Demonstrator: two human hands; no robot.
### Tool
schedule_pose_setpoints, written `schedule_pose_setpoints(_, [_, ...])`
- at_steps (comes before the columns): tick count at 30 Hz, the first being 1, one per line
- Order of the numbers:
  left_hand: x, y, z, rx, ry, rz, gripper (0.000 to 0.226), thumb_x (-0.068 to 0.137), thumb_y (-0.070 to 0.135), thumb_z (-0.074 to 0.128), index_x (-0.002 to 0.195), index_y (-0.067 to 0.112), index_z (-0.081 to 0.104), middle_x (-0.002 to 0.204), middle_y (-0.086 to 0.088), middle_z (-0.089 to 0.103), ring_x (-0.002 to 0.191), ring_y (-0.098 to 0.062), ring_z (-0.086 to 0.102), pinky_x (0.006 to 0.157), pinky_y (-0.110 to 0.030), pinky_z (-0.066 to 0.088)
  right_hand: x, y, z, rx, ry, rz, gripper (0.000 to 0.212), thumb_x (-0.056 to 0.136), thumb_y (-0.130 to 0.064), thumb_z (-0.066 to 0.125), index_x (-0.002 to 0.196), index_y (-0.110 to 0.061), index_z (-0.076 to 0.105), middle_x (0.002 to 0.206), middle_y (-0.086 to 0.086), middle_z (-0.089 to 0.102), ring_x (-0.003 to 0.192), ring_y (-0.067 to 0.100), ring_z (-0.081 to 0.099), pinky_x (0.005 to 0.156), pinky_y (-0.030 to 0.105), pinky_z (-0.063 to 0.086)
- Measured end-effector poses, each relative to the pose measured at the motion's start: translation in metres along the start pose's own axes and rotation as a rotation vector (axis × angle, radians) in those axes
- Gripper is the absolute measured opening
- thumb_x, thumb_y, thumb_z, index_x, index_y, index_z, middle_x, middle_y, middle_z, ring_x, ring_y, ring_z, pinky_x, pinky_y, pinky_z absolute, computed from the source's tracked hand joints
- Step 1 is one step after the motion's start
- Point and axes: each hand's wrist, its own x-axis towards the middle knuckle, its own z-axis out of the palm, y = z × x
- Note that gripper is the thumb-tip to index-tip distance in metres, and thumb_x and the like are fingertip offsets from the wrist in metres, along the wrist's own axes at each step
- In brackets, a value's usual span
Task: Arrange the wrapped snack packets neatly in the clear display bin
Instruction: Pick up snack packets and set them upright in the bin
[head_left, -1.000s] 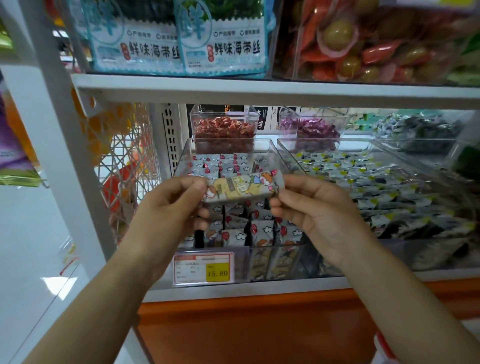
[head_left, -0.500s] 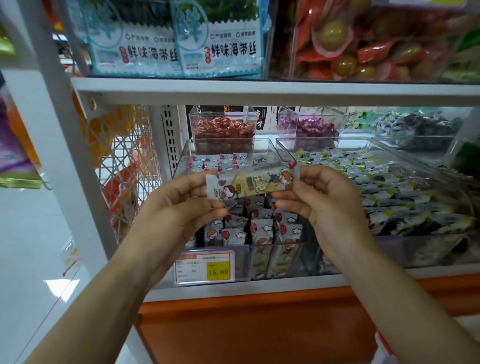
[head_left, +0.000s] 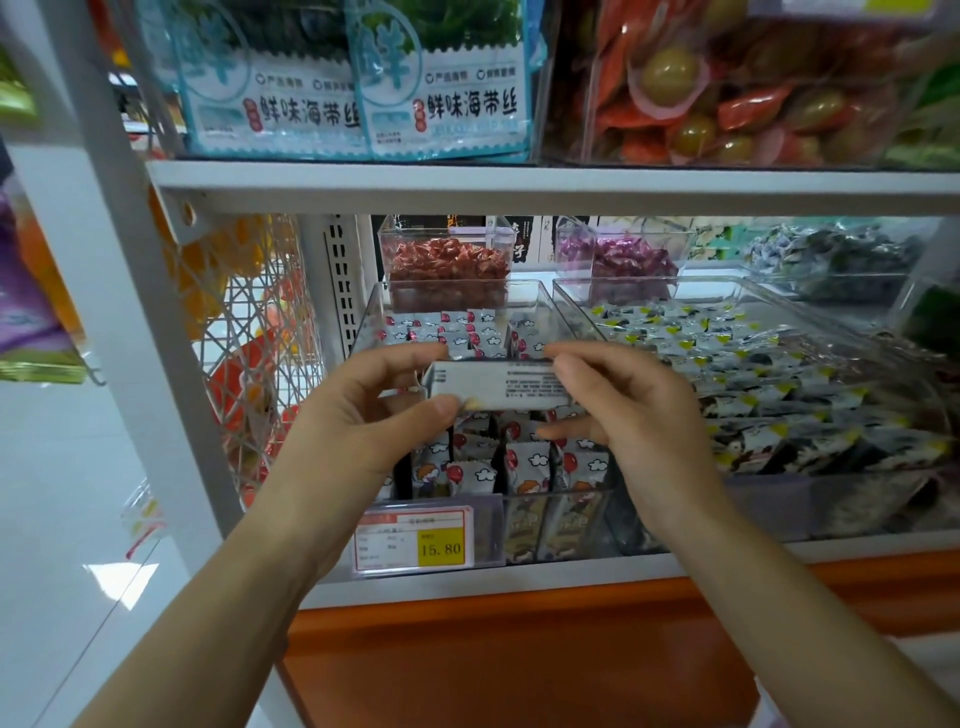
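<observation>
A long snack packet (head_left: 501, 385) is held level above the clear display bin (head_left: 374, 312), its grey printed back facing me. My left hand (head_left: 363, 415) pinches its left end between thumb and fingers. My right hand (head_left: 628, 415) pinches its right end. Below them, rows of wrapped snack packets (head_left: 524, 467) with cloud and red balloon prints stand upright in the bin. More such packets (head_left: 441, 327) lie at the bin's back.
A yellow price tag (head_left: 413, 540) reading 15.80 hangs on the bin's front. A larger clear bin (head_left: 779, 374) of dark packets sits right. Small bins of red (head_left: 447, 265) and purple sweets (head_left: 628, 260) stand behind. The upper shelf (head_left: 519, 184) overhangs.
The packet has been turned over between both hands: its colourful cartoon front showed before, its grey printed back faces me now. Both hands stay above the bin.
</observation>
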Motion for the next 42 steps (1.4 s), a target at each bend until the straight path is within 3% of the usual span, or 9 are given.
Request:
schedule_pose_setpoints(4, [0.000, -0.002, 0.000, 0.044, -0.012, 0.007, 0.041, 0.060, 0.024, 0.071, 0.100, 0.033, 0.069, 0.085, -0.016, 0.063, 0.084, -0.031, 0.064, 0.075, -0.020, 0.056, 0.001, 0.002, 0.000, -0.052, 0.000, 0.035, 0.011, 0.085, -0.013, 0.064, 0.092, -0.016, 0.072, 0.086, -0.006, 0.070, 0.079, 0.014, 0.069, 0.057, 0.028, 0.059])
schedule_pose_setpoints(6, [0.000, -0.002, 0.000, 0.080, -0.021, 0.018, 0.043, 0.060, 0.023, 0.070, 0.102, 0.033, 0.068, 0.068, 0.001, 0.058, 0.074, -0.020, 0.061, 0.065, -0.013, 0.051, 0.001, 0.003, 0.000, -0.039, -0.003, 0.050, 0.011, 0.085, -0.010, 0.063, 0.082, -0.018, 0.071, 0.084, -0.005, 0.069, 0.078, 0.014, 0.068, 0.056, 0.028, 0.058])
schedule_pose_setpoints(10, [-0.002, -0.002, 0.001, 0.187, -0.060, 0.029, 0.045, 0.064, 0.023, 0.073, 0.104, 0.041, 0.066, 0.096, 0.000, 0.063, 0.092, -0.018, 0.063, 0.082, -0.024, 0.055, 0.003, 0.005, -0.002, -0.135, 0.027, 0.021, 0.018, 0.086, -0.011, 0.062, 0.069, -0.019, 0.066, 0.077, -0.002, 0.066, 0.076, 0.018, 0.066, 0.059, 0.030, 0.057])
schedule_pose_setpoints(13, [-0.003, -0.001, 0.003, 0.258, -0.104, 0.033, 0.042, 0.072, 0.018, 0.073, 0.103, 0.046, 0.064, 0.106, -0.003, 0.063, 0.095, -0.019, 0.064, 0.088, -0.032, 0.054, 0.004, 0.006, -0.004, -0.304, 0.058, -0.048, 0.018, 0.086, -0.018, 0.062, 0.068, -0.021, 0.064, 0.066, -0.014, 0.063, 0.067, 0.002, 0.061, 0.064, 0.020, 0.051])
schedule_pose_setpoints(19, [-0.003, 0.000, 0.007, 0.286, -0.073, -0.021, 0.028, 0.067, 0.045, 0.066, 0.092, 0.033, 0.067, 0.096, -0.003, 0.067, 0.087, -0.015, 0.065, 0.078, -0.027, 0.055, 0.001, 0.006, 0.000, -0.378, 0.039, -0.139, 0.018, 0.087, -0.016, 0.063, 0.070, -0.020, 0.065, 0.060, -0.013, 0.059, 0.061, 0.001, 0.057, 0.056, 0.008, 0.040])
schedule_pose_setpoints(23, [-0.001, 0.002, 0.005, 0.312, 0.025, -0.038, 0.007, 0.075, 0.030, 0.067, 0.076, 0.024, 0.070, 0.083, 0.000, 0.070, 0.079, -0.016, 0.065, 0.073, -0.032, 0.055, -0.001, 0.005, 0.003, -0.382, -0.025, -0.160, 0.018, 0.087, -0.016, 0.062, 0.071, -0.022, 0.064, 0.063, -0.018, 0.060, 0.061, -0.002, 0.055, 0.058, 0.007, 0.040])
schedule_pose_setpoints(30, [0.002, 0.007, -0.009, 0.419, 0.001, 0.028, 0.015, 0.080, 0.025, 0.066, 0.070, 0.017, 0.074, 0.072, 0.005, 0.073, 0.066, -0.005, 0.067, 0.053, -0.008, 0.047, -0.003, 0.004, 0.005, -0.352, -0.068, -0.124, 0.012, 0.087, -0.017, 0.063, 0.076, -0.014, 0.069, 0.070, -0.003, 0.065, 0.066, 0.007, 0.060, 0.060, 0.013, 0.047])
schedule_pose_setpoints(35, [0.004, 0.007, -0.015, 0.460, -0.023, 0.066, 0.027, 0.072, 0.041, 0.063, 0.071, 0.016, 0.074, 0.073, -0.008, 0.071, 0.068, -0.021, 0.066, 0.056, -0.016, 0.052, -0.004, 0.003, 0.006, -0.318, -0.067, -0.106, 0.013, 0.086, -0.015, 0.064, 0.073, -0.017, 0.068, 0.068, -0.006, 0.065, 0.065, 0.003, 0.061, 0.061, 0.012, 0.047])
schedule_pose_setpoints(42, [0.001, 0.005, -0.008, 0.495, -0.109, 0.036, 0.042, 0.056, 0.058, 0.062, 0.091, 0.035, 0.066, 0.088, 0.008, 0.068, 0.080, -0.003, 0.064, 0.069, -0.020, 0.053, -0.002, 0.002, 0.005, -0.340, -0.018, -0.109, 0.016, 0.087, -0.018, 0.062, 0.072, -0.022, 0.068, 0.066, -0.014, 0.065, 0.061, 0.000, 0.060, 0.054, 0.012, 0.046])
